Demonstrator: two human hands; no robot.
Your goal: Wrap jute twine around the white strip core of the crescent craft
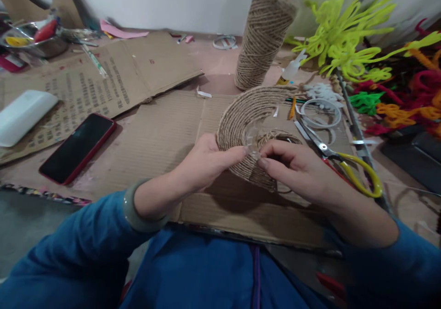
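Item: one C-shaped panel (231, 124) faced with curved rows of jute twine, held between your hands over the corrugated cardboard sheet (161, 132), just in front of the twine spool (263, 38). Handling, as judged: light, fairly stiff across its width, rough and grippy on the corded face, with little risk of slipping; the rows' ends and the inner edge look the likeliest to fray or lift. Best hold: flat across the broad band, thumb above, fingers beneath. Left hand (212, 158): your thumb lies over the corded face toward the inner edge, pressing the panel; the fingers beneath are hidden. Left forearm reaches in from the lower left, a pale bangle (129, 211) at the wrist. Right hand (299, 167): your thumb and forefinger meet at the inner edge and appear to pinch a clear strip (252, 154); the other fingers curl inward. Right forearm slants in from the lower right, wrist bent. Adjacent: a loose twine coil (280, 137) beyond your right fingers; yellow-handled scissors (323, 147) beside that hand.
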